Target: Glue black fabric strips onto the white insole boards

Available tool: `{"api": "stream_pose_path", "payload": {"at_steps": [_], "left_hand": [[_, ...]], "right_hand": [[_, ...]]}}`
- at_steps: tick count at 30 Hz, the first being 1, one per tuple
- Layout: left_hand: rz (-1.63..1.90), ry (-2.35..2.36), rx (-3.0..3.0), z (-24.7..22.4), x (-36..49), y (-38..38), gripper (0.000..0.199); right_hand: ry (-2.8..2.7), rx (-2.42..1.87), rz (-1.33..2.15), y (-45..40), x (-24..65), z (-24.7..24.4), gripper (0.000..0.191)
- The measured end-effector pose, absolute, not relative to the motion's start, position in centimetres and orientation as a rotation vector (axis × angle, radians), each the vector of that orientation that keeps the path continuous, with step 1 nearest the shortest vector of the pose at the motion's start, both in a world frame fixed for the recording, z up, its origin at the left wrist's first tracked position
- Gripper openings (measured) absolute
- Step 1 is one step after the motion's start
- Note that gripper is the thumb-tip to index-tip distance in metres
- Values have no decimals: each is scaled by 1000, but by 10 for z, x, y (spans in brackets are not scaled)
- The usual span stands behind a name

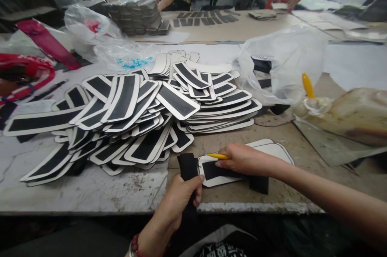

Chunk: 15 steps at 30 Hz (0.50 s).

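Observation:
My left hand [183, 194] is closed around a black fabric-like strip [188, 164] that sticks up past the fingers and hangs below the table edge. Its thumb lies at the left end of a white-bordered black panel [211, 170]. Over that panel, my right hand [242, 159] grips a slim yellow tool [218, 156], whose tip points left; its exact kind I cannot make out. Under and behind the right hand lie white rounded pieces [273, 148]. Another black strip [259, 184] pokes out below the right wrist.
A large heap of white-bordered black panels [121, 100] spreads across the left and centre. At right, a yellow handle [307, 86] stands in a smeared tub [347, 114]. A clear plastic bag [284, 63] sits behind. Two people work at the far table [205, 33].

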<state>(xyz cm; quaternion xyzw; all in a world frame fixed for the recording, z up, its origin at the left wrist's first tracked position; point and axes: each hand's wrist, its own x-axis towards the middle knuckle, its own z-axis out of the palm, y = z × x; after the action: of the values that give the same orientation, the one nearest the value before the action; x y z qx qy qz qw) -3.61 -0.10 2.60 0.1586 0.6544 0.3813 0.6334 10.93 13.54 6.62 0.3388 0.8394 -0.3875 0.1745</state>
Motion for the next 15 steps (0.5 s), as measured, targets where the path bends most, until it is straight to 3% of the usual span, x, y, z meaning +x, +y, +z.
{"api": "stream_pose_path", "payload": {"at_steps": [15], "left_hand": [[859,1468,332,15,-38,-1,35]], "right_hand": [[2311,1022,-1109,141,108,58,24]]}}
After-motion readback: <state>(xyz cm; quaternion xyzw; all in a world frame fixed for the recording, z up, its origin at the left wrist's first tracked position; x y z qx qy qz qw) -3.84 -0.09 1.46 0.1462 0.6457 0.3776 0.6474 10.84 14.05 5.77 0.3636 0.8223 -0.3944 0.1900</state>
